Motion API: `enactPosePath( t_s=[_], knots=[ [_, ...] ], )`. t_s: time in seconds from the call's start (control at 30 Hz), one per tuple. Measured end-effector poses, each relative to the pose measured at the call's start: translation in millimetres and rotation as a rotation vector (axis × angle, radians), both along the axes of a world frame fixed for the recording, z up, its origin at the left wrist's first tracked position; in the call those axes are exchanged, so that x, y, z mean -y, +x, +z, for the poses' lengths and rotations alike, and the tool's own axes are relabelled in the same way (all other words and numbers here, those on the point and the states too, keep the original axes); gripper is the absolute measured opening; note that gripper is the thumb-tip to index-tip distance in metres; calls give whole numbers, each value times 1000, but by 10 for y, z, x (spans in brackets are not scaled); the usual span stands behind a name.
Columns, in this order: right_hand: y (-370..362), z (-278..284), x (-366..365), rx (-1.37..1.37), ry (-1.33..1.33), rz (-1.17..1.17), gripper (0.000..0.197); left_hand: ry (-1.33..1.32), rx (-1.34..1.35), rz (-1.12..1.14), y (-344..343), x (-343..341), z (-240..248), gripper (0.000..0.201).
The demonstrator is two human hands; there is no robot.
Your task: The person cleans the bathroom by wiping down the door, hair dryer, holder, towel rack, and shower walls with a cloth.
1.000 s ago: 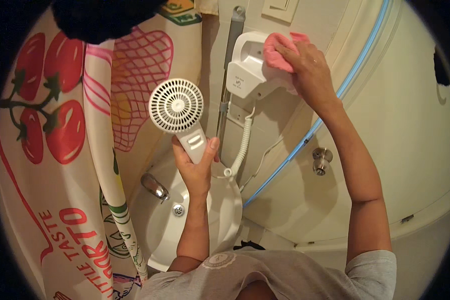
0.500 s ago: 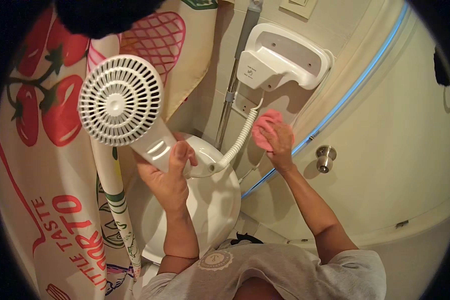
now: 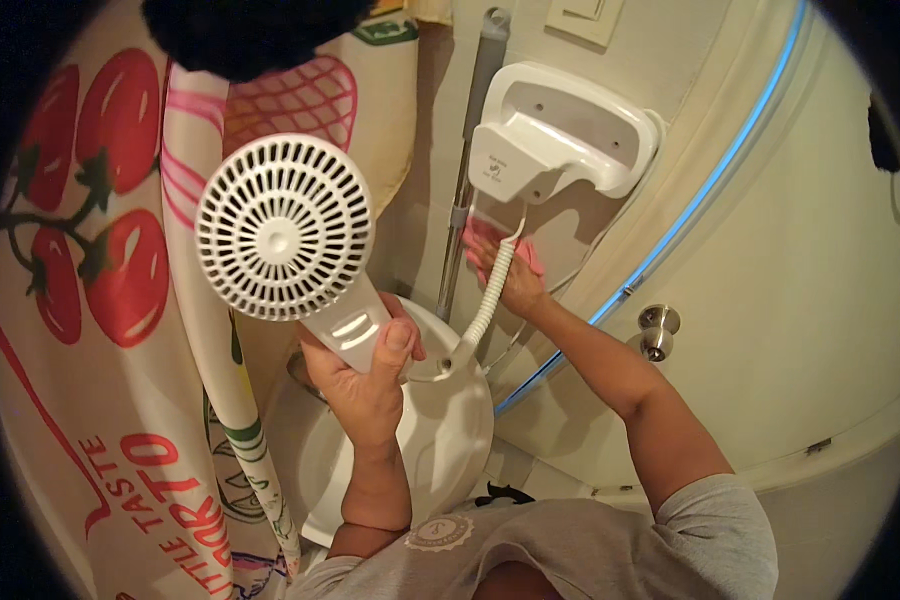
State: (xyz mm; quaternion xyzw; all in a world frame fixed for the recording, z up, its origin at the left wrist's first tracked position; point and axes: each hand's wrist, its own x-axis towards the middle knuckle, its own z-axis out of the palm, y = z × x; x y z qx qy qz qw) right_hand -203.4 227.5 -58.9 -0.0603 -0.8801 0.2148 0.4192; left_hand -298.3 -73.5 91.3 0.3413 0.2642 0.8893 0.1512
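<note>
My left hand (image 3: 366,398) grips the handle of a white hair dryer (image 3: 342,318). Its round slotted back faces up toward me. A coiled white cord (image 3: 491,300) runs from the handle's end to the wall holder (image 3: 625,165), whose cradle has nothing in it. Below that holder, my right hand (image 3: 518,288) presses a pink cloth (image 3: 481,230) against the tiled wall, behind the cord. The fingers lie over the cloth and are partly hidden by it and the cord.
Under the dryer is a white basin (image 3: 450,430). A printed curtain (image 3: 120,390) hangs at the left. Beside the holder stands a grey and metal pole (image 3: 468,150), with a switch plate (image 3: 582,18) above. On the right are a pale door with a round knob (image 3: 658,332) and a blue-lit strip (image 3: 715,175).
My right hand with the pink cloth has moved left, from beside the cord to the wall behind it. In view, the hair dryer and my left hand sit slightly farther right and lower.
</note>
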Motion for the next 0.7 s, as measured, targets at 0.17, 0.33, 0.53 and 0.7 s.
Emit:
enactPosePath(
  t_s=[0.17,0.33,0.53,0.7],
  knots=[
    [214,257,478,1021,65,-482,27,-144,-12,33,-69,-115,-103,46],
    [735,1950,1448,458,147,-124,26,-112,12,26,-95,-166,-122,48],
    [126,3213,631,105,921,-494,36,-93,19,-130,177,-507,111,43],
    [286,3195,583,451,537,-587,54,-135,-146,-131,160,-796,132,28]
  ],
)
